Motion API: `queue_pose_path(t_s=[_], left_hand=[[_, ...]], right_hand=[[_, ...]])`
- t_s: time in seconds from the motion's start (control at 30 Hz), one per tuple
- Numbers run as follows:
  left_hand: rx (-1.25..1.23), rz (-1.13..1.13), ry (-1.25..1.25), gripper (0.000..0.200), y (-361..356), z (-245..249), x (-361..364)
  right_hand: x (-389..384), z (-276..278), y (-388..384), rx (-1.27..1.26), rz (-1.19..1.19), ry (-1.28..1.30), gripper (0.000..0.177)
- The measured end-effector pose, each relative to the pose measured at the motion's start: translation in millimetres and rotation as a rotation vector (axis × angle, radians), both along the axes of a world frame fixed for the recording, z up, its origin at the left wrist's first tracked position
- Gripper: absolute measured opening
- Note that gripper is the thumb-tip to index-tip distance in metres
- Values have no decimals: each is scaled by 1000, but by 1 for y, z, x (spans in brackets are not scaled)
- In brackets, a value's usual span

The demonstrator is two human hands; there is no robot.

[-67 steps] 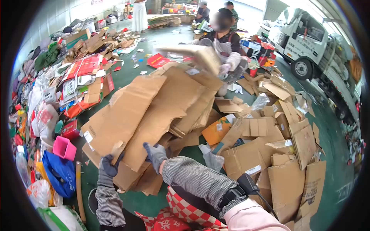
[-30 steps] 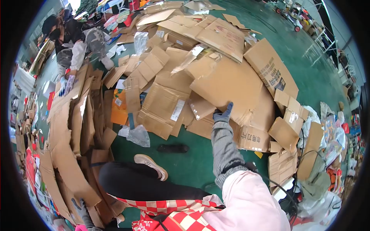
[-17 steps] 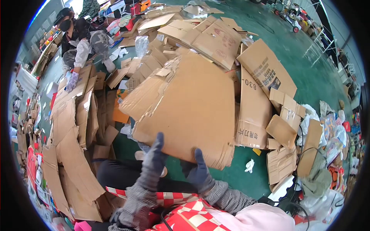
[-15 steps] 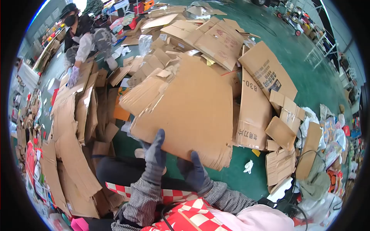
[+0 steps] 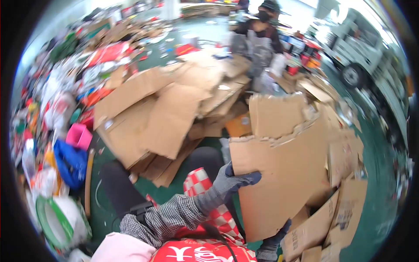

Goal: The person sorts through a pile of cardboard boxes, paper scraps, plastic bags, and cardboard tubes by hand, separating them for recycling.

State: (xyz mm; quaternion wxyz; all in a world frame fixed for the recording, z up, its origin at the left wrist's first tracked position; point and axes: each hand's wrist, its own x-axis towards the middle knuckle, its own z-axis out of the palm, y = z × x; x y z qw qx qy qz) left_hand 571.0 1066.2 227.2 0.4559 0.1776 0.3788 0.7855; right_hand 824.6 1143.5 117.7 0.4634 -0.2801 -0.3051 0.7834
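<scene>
A large flattened cardboard sheet (image 5: pixel 279 174) with a torn upper edge is held up in front of me, right of centre. My left hand (image 5: pixel 239 178), in a dark blue-grey glove, grips its left edge with the thumb lying over the face. At the lower right edge, my right hand (image 5: pixel 276 243) pinches the sheet; most of its fingers are hidden behind the cardboard. Another torn piece of cardboard (image 5: pixel 279 114) shows directly behind the sheet's ragged top.
Flattened cardboard (image 5: pixel 174 118) is piled ahead to my left, with more boxes (image 5: pixel 336 218) at right. A masked person (image 5: pixel 257 39) crouches beyond the pile. At left lie mixed plastics, a pink container (image 5: pixel 79 136) and a blue bag (image 5: pixel 70 163). A truck (image 5: pixel 362 56) stands at far right.
My view has swung left, so the cardboard piles and the other person appear farther right. The sheet stays in both hands and is now turned more upright, its torn edge on top.
</scene>
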Motion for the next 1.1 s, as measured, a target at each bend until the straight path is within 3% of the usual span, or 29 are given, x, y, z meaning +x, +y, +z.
queue_pose_path(t_s=[0.03,0.1,0.13,0.17,0.23,0.3,0.37,0.43,0.47,0.53,0.57,0.63,0.67,0.7,0.73,0.8,0.87,0.9,0.97,1.0,1.03,1.07,1.1], left_hand=[[49,34,79,41,-17,8,-10],[175,188,6,43,-52,15,-27],[303,282,-53,45,-67,22,-35],[270,421,-103,44,-79,44,-39],[438,549,-167,47,-105,41,-57],[540,622,-172,48,-121,42,-69],[606,880,-142,48,-127,37,-80],[588,1028,-117,47,-125,20,-90],[558,1151,-97,46,-122,8,-94],[475,1225,-145,42,-115,-28,-106],[467,1220,-282,39,-110,-50,-113],[442,1226,-424,36,-112,-102,-111],[353,1045,-620,36,-115,-129,-104],[266,853,-797,37,-120,-141,-107],[259,855,-789,37,-129,-134,-111],[75,248,-811,35,-152,-95,-100],[-107,142,-348,36,-176,-18,-106],[-141,311,-79,36,-181,-16,-127],[-627,506,654,41,-183,20,-178],[-909,692,1453,46,-181,4,-222],[-1117,792,1654,53,-174,-12,-246],[-1311,719,1713,57,-169,-25,-269],[-1466,521,1546,64,-167,-43,-282]], right_hand=[[-15,11,12,111,30,-51,52],[-42,21,53,356,35,-326,49],[-71,45,65,411,116,-232,44],[-105,78,71,460,197,-138,39],[-178,134,67,323,353,32,39],[-247,163,86,394,528,-7,42],[-327,176,95,380,678,17,43],[-408,177,94,678,838,32,49],[-434,181,75,742,725,-165,54],[-490,154,51,867,699,-317,62],[-523,115,49,738,780,-308,64],[-566,43,41,893,947,-548,72],[-606,-27,63,1269,864,-840,76],[-581,11,32,1397,920,-1204,76],[-588,4,34,1390,922,-1196,76],[-597,-19,44,1402,875,-1090,72],[-593,7,36,1439,844,-1154,73],[-593,9,39,1493,857,-1116,73],[-577,30,28,1527,864,-1184,71],[-580,21,33,1515,836,-1035,69],[-585,19,33,1528,770,-1096,67],[-576,36,28,1378,854,-1104,65],[-574,27,29,1471,679,-1117,64]])
